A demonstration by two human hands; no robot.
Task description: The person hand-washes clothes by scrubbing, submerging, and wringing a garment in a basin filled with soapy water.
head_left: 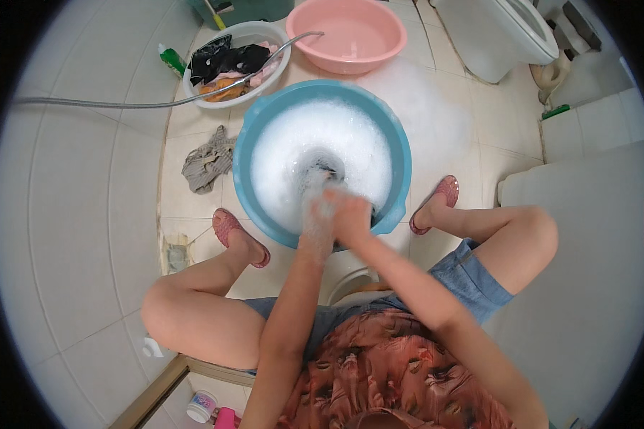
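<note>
In the head view we press our left hand (320, 214) and right hand (350, 214) together on a dark garment (322, 173) at the blue basin's (401, 154) near rim. Suds could spill onto the floor tiles (479, 121), making our sandals (240, 236) slip. A white laundry basin (279, 71), pink basin (390, 43) and hose (107, 104) crowd the far side.

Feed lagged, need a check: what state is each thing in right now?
Blue basin: full of suds.
Pink basin: holds only shallow water.
White basin: holds clothes.
Grey cloth: crumpled on floor.
Dark garment: in suds.
Left hand: sudsy, at garment.
Right hand: beside left hand.
</note>
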